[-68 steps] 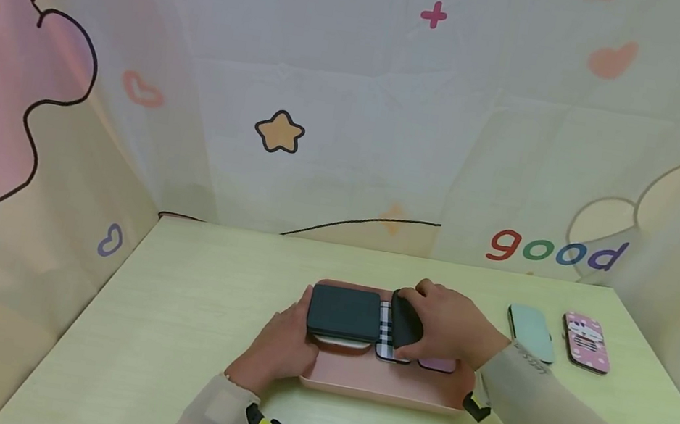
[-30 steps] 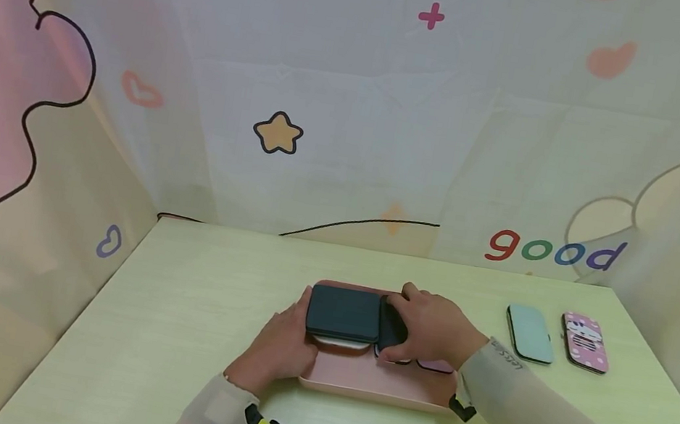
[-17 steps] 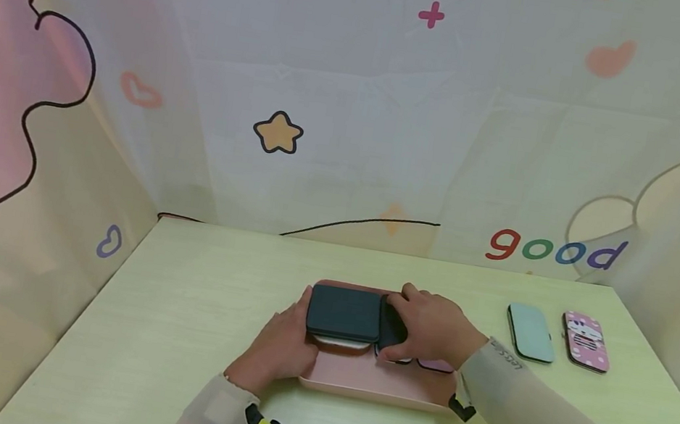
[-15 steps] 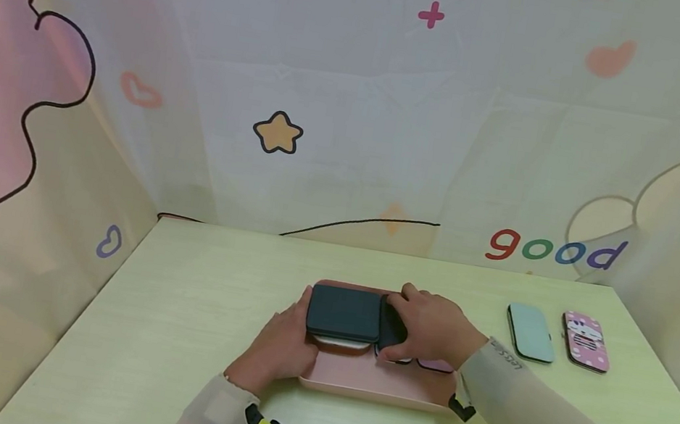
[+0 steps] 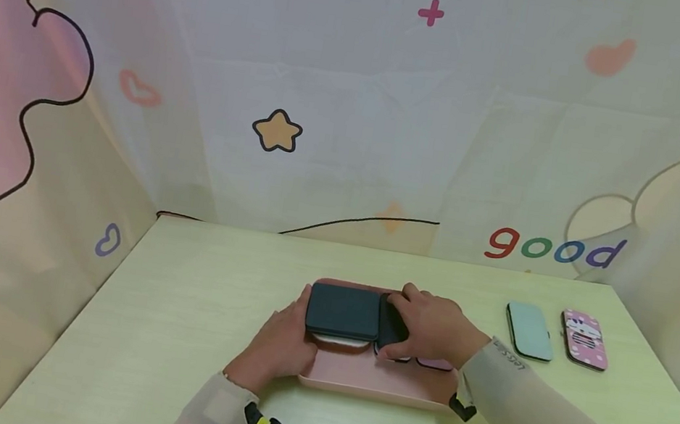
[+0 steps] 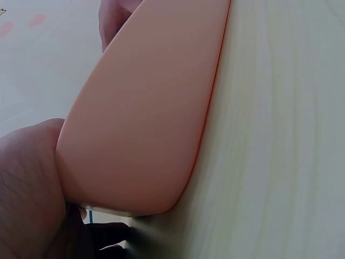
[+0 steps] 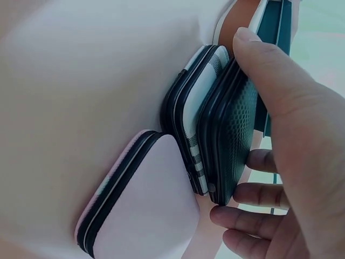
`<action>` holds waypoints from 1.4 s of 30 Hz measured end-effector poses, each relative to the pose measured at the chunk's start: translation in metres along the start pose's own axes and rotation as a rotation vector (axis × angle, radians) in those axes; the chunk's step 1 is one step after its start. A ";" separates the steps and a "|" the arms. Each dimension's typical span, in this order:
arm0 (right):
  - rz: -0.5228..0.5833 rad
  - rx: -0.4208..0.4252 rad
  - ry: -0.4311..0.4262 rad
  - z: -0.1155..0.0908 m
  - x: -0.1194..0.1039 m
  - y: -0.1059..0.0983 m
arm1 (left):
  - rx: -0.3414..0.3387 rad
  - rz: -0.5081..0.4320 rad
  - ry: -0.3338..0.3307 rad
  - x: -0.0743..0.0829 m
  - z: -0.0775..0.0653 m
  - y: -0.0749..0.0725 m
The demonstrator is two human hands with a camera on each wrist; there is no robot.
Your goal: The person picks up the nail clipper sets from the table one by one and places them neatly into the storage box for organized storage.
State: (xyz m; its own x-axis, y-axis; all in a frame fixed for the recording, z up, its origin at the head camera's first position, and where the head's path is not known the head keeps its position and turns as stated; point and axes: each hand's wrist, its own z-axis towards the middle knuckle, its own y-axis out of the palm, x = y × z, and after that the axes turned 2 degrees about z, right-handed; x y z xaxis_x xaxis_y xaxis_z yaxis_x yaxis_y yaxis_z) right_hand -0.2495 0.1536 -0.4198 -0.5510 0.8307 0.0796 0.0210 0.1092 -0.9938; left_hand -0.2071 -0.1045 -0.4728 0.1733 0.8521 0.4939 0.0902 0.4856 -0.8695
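In the head view my left hand [image 5: 277, 345] grips the left end of a pink tray [image 5: 377, 381]; its side wall [image 6: 140, 124] fills the left wrist view. My right hand [image 5: 438, 327] holds a small black textured case [image 7: 235, 127] by its edges, thumb on one side and fingers on the other. Under it lies a black-and-white checked case [image 7: 197, 108], mostly hidden. A dark green flat case [image 5: 343, 311] sits to the left, over a white-edged brown item [image 5: 340, 344]. A pink case [image 7: 148, 202] lies in the tray, partly behind the right hand.
On the table [image 5: 183, 335], right of the tray, lie a mint-green case [image 5: 529, 331] and a pink patterned case [image 5: 585, 340]. A printed cloth [image 5: 357, 97] hangs behind and beside the table.
Compared with 2.3 s ago, the right hand has moved left and turned the black case flat onto the checked one, beside the dark green case. During the last second almost nothing has moved.
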 end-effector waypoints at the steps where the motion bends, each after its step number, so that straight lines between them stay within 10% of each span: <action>1: 0.004 -0.005 0.000 0.000 0.000 0.000 | -0.002 -0.003 -0.001 0.000 0.000 0.000; 42: 0.235 0.066 0.002 -0.024 0.052 -0.008 | 0.014 -0.003 0.021 0.002 -0.001 -0.002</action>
State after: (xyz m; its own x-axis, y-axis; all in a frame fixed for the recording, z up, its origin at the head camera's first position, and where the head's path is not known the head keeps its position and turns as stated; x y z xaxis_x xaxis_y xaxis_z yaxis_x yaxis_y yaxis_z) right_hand -0.2586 0.2093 -0.4056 -0.5359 0.8301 -0.1544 0.0938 -0.1231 -0.9879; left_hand -0.2057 -0.1039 -0.4699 0.1935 0.8465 0.4960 0.0768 0.4909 -0.8678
